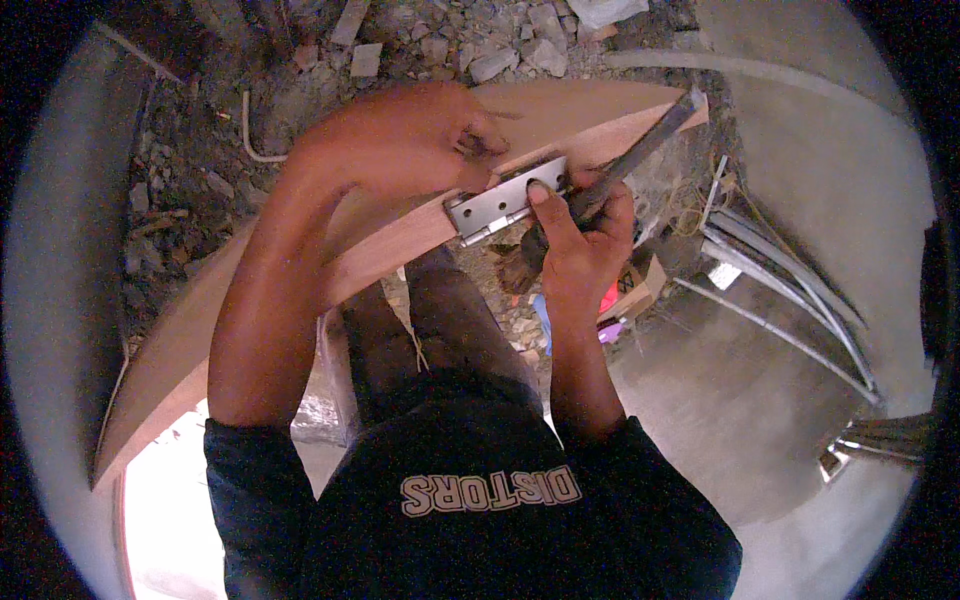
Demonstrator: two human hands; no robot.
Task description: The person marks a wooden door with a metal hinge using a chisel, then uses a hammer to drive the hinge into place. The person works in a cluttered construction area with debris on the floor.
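Observation:
A silver butt hinge (508, 203) with screw holes lies along the edge of a long wooden door panel (400, 247), its knuckle toward me. The thumb of my right hand (588, 240) presses on the hinge leaf. That same hand is wrapped round a long dark bar-shaped tool (655, 135), which slants up and to the right across the wood; its exact kind is unclear. Just above the hinge's left end, my left hand (440, 140) is closed, fingers curled and pointing down at the wood. Whatever its fingertips pinch is too small or hidden to make out.
Broken bricks and rubble (500, 50) cover the ground beyond the panel. Grey conduit pipes (780, 270) and loose wire lie at the right, near a plain wall. A torn cardboard box (640, 290) sits below my right hand. A bent pipe (250, 130) stands out at the left.

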